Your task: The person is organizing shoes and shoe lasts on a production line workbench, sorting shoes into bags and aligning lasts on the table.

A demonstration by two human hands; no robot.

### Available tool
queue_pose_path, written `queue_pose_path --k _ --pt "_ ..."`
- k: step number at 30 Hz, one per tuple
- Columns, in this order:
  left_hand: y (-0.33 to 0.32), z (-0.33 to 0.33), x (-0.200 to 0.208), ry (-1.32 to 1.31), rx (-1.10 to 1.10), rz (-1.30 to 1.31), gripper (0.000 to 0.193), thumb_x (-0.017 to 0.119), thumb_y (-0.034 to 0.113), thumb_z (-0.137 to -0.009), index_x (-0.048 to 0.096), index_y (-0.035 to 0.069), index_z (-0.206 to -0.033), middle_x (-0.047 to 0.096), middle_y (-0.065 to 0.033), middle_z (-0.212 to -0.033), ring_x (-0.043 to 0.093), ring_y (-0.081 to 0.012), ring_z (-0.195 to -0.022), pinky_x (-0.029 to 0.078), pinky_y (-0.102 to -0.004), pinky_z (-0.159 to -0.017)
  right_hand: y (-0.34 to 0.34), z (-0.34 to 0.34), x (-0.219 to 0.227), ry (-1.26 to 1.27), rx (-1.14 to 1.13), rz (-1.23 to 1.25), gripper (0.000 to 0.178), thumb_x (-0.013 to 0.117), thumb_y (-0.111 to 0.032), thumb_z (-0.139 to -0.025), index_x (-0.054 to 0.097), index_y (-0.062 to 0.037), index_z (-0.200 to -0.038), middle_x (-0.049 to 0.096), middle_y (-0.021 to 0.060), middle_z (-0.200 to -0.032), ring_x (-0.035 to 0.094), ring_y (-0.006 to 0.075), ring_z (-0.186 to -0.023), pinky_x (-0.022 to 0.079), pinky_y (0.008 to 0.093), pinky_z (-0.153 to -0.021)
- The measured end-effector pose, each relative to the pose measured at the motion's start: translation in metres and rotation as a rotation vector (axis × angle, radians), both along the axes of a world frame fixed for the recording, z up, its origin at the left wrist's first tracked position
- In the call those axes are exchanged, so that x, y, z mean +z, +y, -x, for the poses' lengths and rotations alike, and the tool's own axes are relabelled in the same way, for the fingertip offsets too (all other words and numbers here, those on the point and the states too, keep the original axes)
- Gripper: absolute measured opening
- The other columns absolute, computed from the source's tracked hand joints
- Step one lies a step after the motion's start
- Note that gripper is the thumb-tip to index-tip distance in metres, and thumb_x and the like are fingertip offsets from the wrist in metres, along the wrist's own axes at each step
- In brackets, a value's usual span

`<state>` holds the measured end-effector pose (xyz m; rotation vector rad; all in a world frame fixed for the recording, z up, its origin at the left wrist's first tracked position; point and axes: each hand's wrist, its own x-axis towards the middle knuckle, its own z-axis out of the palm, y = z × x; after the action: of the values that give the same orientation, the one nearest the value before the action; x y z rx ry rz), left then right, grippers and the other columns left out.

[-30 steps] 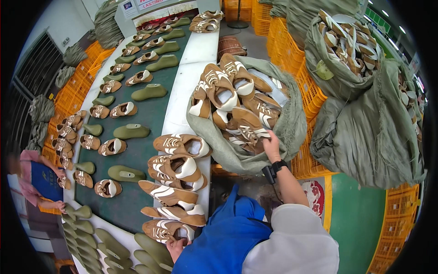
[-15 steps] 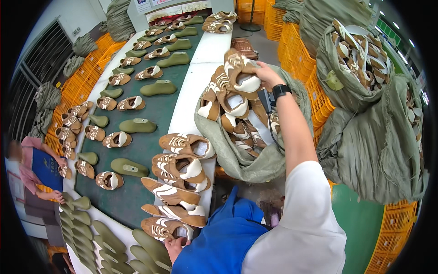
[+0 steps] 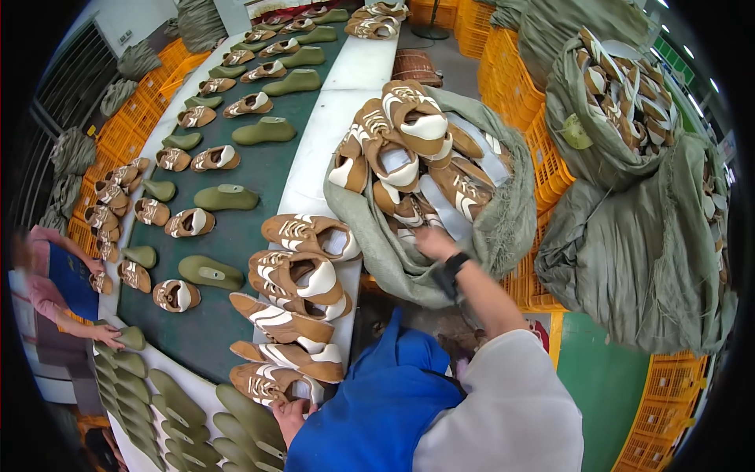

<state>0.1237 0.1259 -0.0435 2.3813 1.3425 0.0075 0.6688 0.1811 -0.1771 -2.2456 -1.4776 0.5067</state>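
Just right of frame center, toward 3 o'clock, we've got the right hand inside the mouth of the sack, low among the sack shoes. It's blurred and the fingertips are lost against the pile, so we can't tell if it's gripping or spread. Down between 6 and 7 o'clock the left hand has fingertips on the heel rim of the near shoe; contact is clear, firm pinch or light rest we can't tell. That shoe sits on the white ledge, toe toward 9, heel toward 4, last in a row of shoes running up toward 12. Ledge borders the belt, which carries more shoes and green lasts. At 9 o'clock a co-worker works the far side. More sacks out at 3. Handling, our read: shoes are light, uppers soft and likely to fold at the collar, heel and sole stiffer. Brown upper looks matte, so we'd expect decent friction; smooth white heel patch may slip more. Not fragile, though scuffs or snagged laces are possible in that jumble. Best hold: thumb inside the heel collar, fingers outside on the heel, or a palm grip across the midfoot. We'd avoid lifting by laces. Sack rim is floppy, so expect it to drag on the wrist.
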Motion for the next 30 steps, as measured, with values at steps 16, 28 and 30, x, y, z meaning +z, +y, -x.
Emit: queue_pose_path --k 16,28,30 --pt "0.003 0.014 -0.008 0.033 -0.118 -0.088 0.028 0.068 0.027 -0.075 0.064 0.003 -0.089 0.065 -0.0112 -0.083 0.053 -0.0326 -0.095 0.032 -0.0449 -0.095 -0.036 0.004 -0.043 0.012 -0.404 0.445 0.025 0.057 -0.024 -0.081 0.065 -0.0042 -0.094 0.062 0.022 -0.1 0.06 0.0352 -0.096 0.048 0.0441 -0.083" --pt "0.02 -0.059 0.096 -0.057 0.231 0.011 0.035 0.071 0.012 -0.068 0.06 0.002 -0.1 0.061 -0.017 -0.09 0.053 -0.0364 -0.094 0.042 -0.0408 -0.084 -0.088 -0.028 0.224 0.45 -0.375 -0.14 0.03 0.064 -0.021 -0.077 0.063 0.0062 -0.09 0.062 0.006 -0.074 0.055 0.0138 -0.067 0.045 0.029 -0.062" --pt "0.035 -0.07 0.109 -0.274 0.154 -0.081 0.048 0.072 0.012 -0.068 0.054 0.002 -0.111 0.056 -0.0197 -0.108 0.05 -0.0372 -0.105 0.041 -0.0416 -0.089 -0.108 -0.028 0.268 0.5 -0.271 -0.16 0.027 0.064 -0.019 -0.078 0.064 0.0053 -0.089 0.062 0.0025 -0.076 0.053 0.0084 -0.07 0.044 0.0269 -0.062"
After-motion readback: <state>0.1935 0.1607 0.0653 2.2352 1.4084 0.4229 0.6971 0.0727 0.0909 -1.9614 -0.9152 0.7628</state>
